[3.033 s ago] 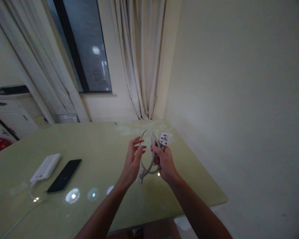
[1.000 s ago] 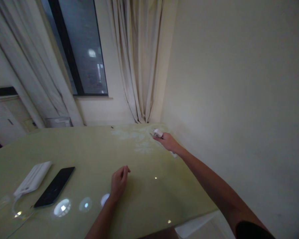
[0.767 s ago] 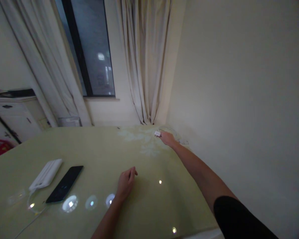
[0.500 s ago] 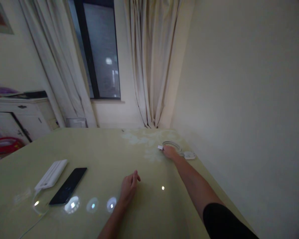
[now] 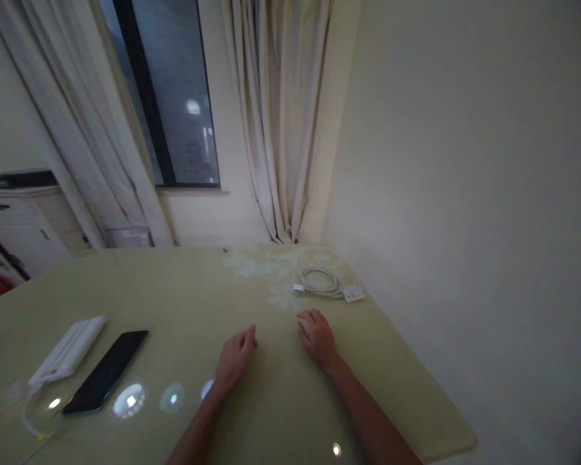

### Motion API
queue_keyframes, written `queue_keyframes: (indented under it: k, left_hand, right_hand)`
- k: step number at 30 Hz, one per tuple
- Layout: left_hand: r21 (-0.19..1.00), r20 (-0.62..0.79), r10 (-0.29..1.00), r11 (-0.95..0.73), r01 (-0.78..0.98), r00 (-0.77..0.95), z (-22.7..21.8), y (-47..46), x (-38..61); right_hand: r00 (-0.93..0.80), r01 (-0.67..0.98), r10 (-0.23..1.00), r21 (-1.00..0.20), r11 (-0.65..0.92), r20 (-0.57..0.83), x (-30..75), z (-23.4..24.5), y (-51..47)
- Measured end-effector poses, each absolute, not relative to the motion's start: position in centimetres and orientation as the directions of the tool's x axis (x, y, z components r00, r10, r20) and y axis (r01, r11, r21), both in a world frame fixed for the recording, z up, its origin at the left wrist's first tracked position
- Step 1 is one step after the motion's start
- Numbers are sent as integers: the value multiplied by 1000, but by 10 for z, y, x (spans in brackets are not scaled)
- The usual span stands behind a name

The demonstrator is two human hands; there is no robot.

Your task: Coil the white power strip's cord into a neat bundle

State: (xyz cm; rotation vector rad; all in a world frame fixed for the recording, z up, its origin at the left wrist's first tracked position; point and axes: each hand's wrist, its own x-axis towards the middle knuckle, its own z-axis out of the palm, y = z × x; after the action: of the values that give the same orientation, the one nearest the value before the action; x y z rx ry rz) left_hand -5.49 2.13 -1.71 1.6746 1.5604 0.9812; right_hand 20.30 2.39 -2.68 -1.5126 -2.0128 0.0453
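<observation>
My right hand is over the table, fingers spread a little and thumb apart, with nothing in it. Just beyond it lies an extension cord: a coiled grey cable with a white plug at its left and a white socket block at its right. No finger touches the cord. My left hand rests on the glossy table to the left, its fingers loosely curled under and the thumb on top; nothing shows in it. A black phone and a white power strip-like block lie further left.
A thin white cable runs by the phone's lower end. The pale green table meets a bare wall on the right. Curtains and a window stand behind, with a white cabinet at far left.
My right hand has let go of the plug and drawn back towards me, leaving the cord on the table. The view has turned slightly right. My left hand stays about where it was.
</observation>
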Motion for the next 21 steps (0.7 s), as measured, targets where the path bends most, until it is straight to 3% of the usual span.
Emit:
queue_keyframes:
  k: [3,7,13,21]
  left_hand:
    - [769,82,992,-122,627,92,-17,31,-57]
    - [676,167,982,-177,715,85,-27,22,-56]
    - [386,25,951,-294,874,309,-24,-1,-48]
    - [344,-4,959,-266,901,284,-17,0,-47]
  right_hand:
    - [-104,846,907,-443,297,409,203,-23,30]
    - [-64,824,934,-509,248,351,205,-22,40]
    - [-11,747,951,-630,213,308,211,-28,42]
    - [15,697,949,-683,217,316,216,-28,45]
